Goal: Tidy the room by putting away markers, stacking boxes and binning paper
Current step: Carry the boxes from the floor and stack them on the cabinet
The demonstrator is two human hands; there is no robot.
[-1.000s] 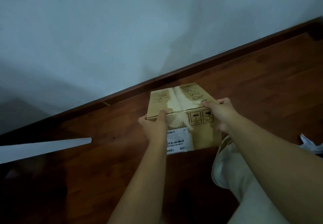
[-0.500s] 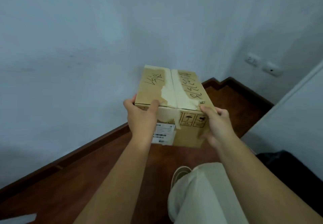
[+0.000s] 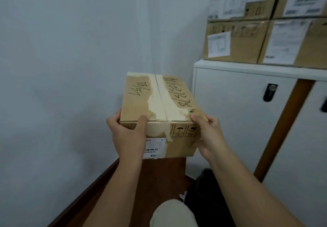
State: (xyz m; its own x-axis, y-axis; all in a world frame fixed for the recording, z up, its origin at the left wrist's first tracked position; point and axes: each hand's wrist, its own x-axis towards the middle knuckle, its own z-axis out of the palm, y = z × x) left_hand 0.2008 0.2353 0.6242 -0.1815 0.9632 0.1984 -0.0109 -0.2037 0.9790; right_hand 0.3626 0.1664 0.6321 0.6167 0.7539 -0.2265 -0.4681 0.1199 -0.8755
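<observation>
Dark wooden floor [image 3: 159, 177] runs below me; my left hand [image 3: 128, 134] and right hand [image 3: 209, 136] grip the near corners of the taped brown cardboard box [image 3: 159, 99], held in the air. Far right and higher, stacked cardboard boxes [image 3: 237, 40] sit on a white cabinet [image 3: 230, 102].

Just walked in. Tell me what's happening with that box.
A person is carrying a taped cardboard box with marker writing on its top, clear of the floor. The left hand grips its near left corner and the right hand its near right corner, thumbs on top. Ahead to the right stands a white cabinet with larger labelled boxes already stacked on it. The carried box has not been set down yet.
</observation>
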